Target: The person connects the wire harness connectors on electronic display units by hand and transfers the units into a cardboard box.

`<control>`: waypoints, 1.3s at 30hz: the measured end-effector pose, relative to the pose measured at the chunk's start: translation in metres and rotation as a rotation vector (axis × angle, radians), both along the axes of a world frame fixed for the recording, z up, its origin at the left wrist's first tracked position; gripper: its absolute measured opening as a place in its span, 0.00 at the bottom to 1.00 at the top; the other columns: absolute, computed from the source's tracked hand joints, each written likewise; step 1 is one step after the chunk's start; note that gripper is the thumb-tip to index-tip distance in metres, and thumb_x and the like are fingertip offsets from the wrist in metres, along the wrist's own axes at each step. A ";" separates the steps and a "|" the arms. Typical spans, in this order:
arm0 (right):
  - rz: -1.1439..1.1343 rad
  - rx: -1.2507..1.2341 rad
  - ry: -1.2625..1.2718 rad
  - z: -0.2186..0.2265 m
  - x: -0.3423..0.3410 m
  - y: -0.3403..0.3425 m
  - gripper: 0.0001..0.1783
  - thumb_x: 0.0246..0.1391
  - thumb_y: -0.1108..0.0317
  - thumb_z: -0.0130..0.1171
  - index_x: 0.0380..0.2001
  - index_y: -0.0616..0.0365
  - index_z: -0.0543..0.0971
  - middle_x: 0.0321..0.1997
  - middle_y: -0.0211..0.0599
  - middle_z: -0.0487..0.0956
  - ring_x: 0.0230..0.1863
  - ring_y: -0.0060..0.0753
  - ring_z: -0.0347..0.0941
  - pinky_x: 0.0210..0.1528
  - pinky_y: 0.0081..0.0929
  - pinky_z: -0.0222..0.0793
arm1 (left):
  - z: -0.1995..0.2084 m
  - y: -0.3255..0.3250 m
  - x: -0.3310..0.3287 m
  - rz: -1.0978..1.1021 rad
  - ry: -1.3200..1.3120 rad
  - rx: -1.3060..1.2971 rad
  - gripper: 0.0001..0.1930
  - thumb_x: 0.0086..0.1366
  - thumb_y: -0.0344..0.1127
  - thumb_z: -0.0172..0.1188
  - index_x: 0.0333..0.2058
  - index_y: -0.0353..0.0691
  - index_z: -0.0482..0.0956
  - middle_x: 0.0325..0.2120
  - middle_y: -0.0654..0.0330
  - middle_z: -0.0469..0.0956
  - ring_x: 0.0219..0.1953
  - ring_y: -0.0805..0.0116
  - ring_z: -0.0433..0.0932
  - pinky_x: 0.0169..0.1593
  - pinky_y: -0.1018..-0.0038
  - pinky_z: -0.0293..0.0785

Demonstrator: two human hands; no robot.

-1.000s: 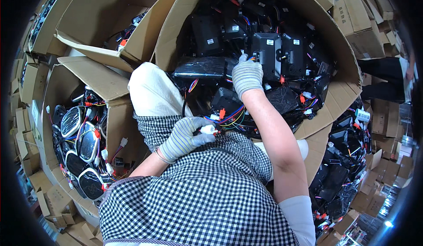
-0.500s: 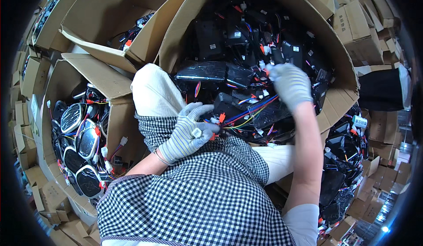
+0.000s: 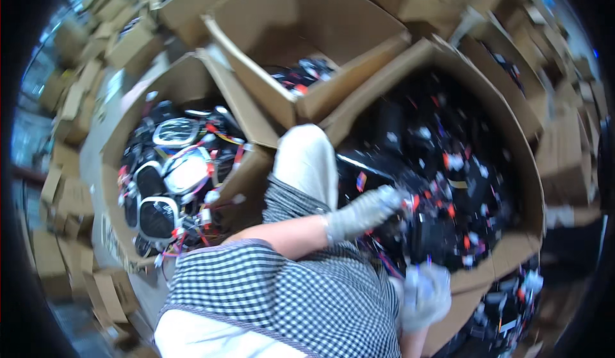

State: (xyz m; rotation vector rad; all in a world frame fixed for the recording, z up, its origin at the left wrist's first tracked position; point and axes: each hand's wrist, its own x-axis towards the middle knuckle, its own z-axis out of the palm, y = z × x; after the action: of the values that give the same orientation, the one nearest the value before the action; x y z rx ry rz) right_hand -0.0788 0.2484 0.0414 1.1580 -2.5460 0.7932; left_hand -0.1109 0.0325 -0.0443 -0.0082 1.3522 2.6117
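Observation:
My left hand (image 3: 364, 216), in a grey-white work glove, reaches over the near left part of a large cardboard box (image 3: 539, 226). Its fingers look pinched together beside red and white plugs (image 3: 412, 203); motion blur hides what is between them. Black electronic housings (image 3: 432, 233) with coloured wires and small connectors fill this box. At its near edge, close to my lap, my gloved right hand (image 3: 426, 297) has its fingers curled in. Whatever the right hand grips is too smeared to make out.
To the left, an open carton (image 3: 110, 185) holds black parts with pale-rimmed oval faces (image 3: 159, 219) and wires. Another carton (image 3: 253, 79) behind has a few wired parts low inside. More black parts (image 3: 506, 310) lie at lower right. Stacked cardboard boxes (image 3: 77, 194) surround the area.
The view has swung leftward and blurred. My left hand has stretched forward and right over the box; my right hand has drawn back from the parts to the near edge.

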 end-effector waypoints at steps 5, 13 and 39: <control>0.354 -0.479 0.628 -0.022 -0.013 0.044 0.10 0.52 0.69 0.52 0.28 0.66 0.77 0.28 0.43 0.79 0.28 0.43 0.72 0.30 0.37 0.68 | -0.012 0.022 0.021 -0.175 -0.023 -0.267 0.21 0.67 0.55 0.45 0.33 0.41 0.73 0.23 0.63 0.76 0.23 0.76 0.75 0.27 0.77 0.73; -0.107 -0.106 0.226 0.018 0.014 -0.016 0.14 0.59 0.63 0.51 0.32 0.65 0.76 0.36 0.45 0.72 0.35 0.43 0.70 0.38 0.33 0.67 | 0.008 0.014 0.038 -0.360 0.253 -0.191 0.28 0.68 0.57 0.39 0.44 0.36 0.75 0.39 0.60 0.77 0.43 0.69 0.72 0.48 0.73 0.68; -0.291 -0.776 -0.866 -0.199 -0.040 -0.063 0.17 0.54 0.64 0.58 0.44 0.63 0.74 0.34 0.29 0.75 0.32 0.20 0.70 0.38 0.19 0.68 | -0.009 -0.056 0.018 0.372 0.065 0.079 0.22 0.56 0.43 0.65 0.47 0.43 0.71 0.35 0.64 0.75 0.35 0.75 0.74 0.40 0.78 0.71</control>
State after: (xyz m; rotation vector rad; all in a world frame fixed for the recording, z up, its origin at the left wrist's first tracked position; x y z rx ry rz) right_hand -0.1184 0.1854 -0.1572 0.1799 -2.3822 2.2682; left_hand -0.0929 -0.0238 -0.0529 -0.1821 1.3815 2.9923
